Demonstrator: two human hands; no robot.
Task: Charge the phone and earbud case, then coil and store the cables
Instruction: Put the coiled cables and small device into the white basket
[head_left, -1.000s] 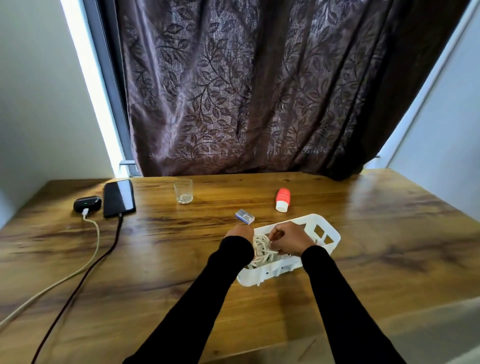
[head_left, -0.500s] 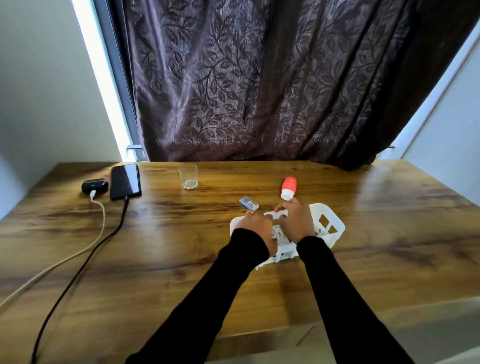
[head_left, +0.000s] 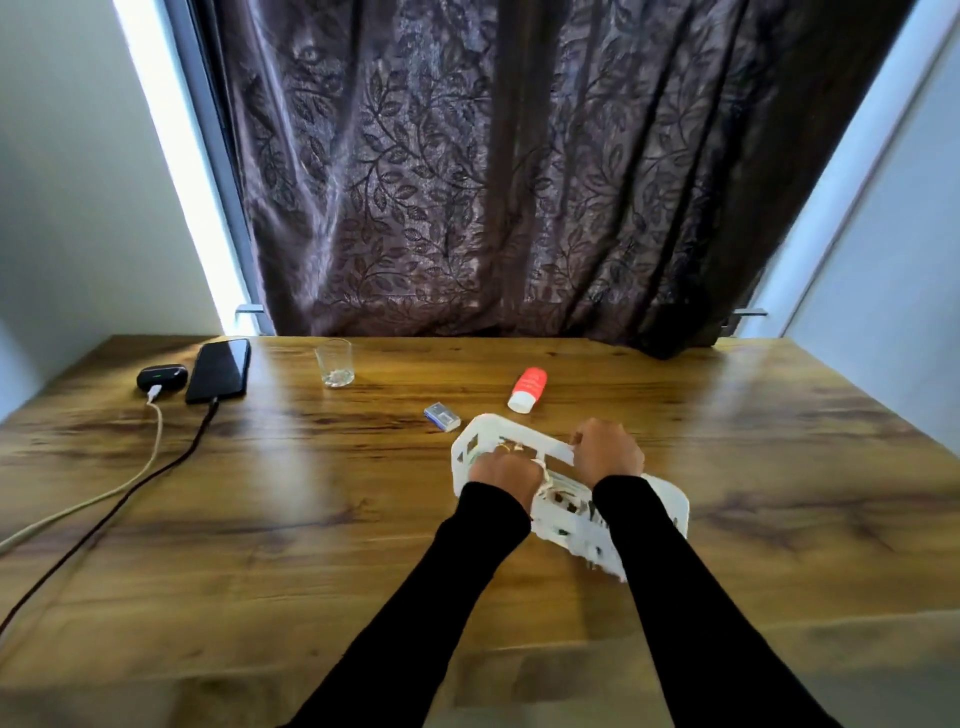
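A white plastic basket (head_left: 563, 517) lies on the wooden table, blurred by motion. My right hand (head_left: 609, 451) grips its far rim. My left hand (head_left: 503, 474) is closed inside the basket on a pale coiled cable, which is mostly hidden. At the far left a black phone (head_left: 219, 369) lies flat with a dark cable (head_left: 130, 491) plugged in. Beside it sits a black earbud case (head_left: 161, 376) with a white cable (head_left: 139, 470) plugged in. Both cables trail off the left edge.
A small empty glass (head_left: 334, 362) stands at the back. A red and white tube (head_left: 528, 389) and a small blue-grey adapter (head_left: 441, 417) lie just beyond the basket. A dark leaf-patterned curtain (head_left: 493, 171) hangs behind the table (head_left: 311, 519).
The basket has turned and shifted toward me and to the right. My right hand moved onto its far rim, and my left hand stayed on the coiled cable inside. The camera tilted.
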